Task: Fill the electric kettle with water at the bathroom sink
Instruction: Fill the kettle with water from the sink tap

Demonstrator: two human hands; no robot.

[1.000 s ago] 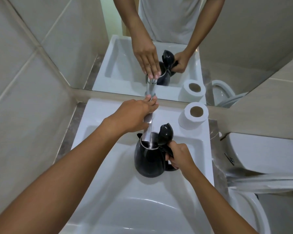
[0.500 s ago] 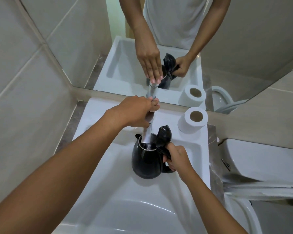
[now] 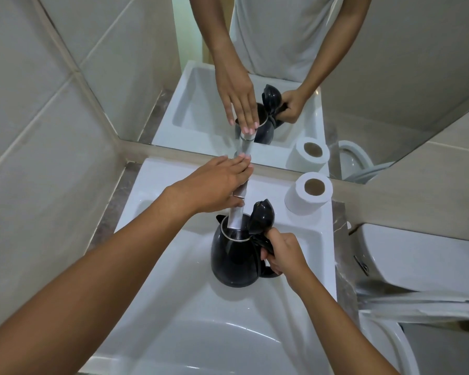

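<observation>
A black electric kettle stands upright in the white sink basin with its lid flipped open. The chrome faucet spout reaches over the kettle's open mouth. My right hand grips the kettle's handle on its right side. My left hand lies over the top of the faucet, fingers stretched flat toward the mirror and thumb against the faucet's side. I cannot make out a water stream or the water level inside the kettle.
A toilet paper roll stands on the sink's back right corner. A white toilet tank and seat sit close on the right. The mirror rises right behind the faucet, and a tiled wall closes the left side.
My left hand's fingers have straightened out flat over the faucet top; before they were curled around it. The kettle and my right hand have stayed in place under the spout.
</observation>
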